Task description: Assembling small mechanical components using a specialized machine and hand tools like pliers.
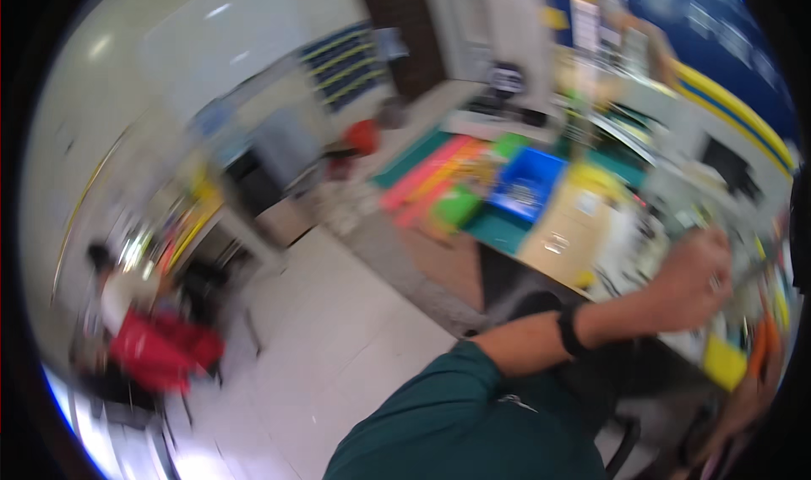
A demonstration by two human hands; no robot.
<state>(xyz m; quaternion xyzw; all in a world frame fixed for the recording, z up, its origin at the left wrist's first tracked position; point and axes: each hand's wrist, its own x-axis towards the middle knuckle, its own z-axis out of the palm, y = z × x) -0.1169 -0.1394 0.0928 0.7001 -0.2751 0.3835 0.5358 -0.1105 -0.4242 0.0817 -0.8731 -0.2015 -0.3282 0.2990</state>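
My left arm, with a dark green sleeve and a black wristband [570, 330], reaches right across the bench. At its end, my left hand [691, 284] is blurred, its fingers curled in and a ring on one of them. Whatever it may hold is hidden. Beyond it lie blurred small parts and pale items on the bench, with a dark grey strip close beside the knuckles. At the right rim, my right hand [763, 357] is smeared and partly cut off, near orange shapes. Its fingers cannot be made out. A yellow block-shaped item [725, 362] lies between the two hands.
A blue bin [528, 182] with small parts, a green container [456, 208] and a tan board [564, 235] lie on the bench. A grey machine [718, 167] stands behind. A seated person [139, 302] works at another table on the left. A cardboard box [287, 222] is on the floor.
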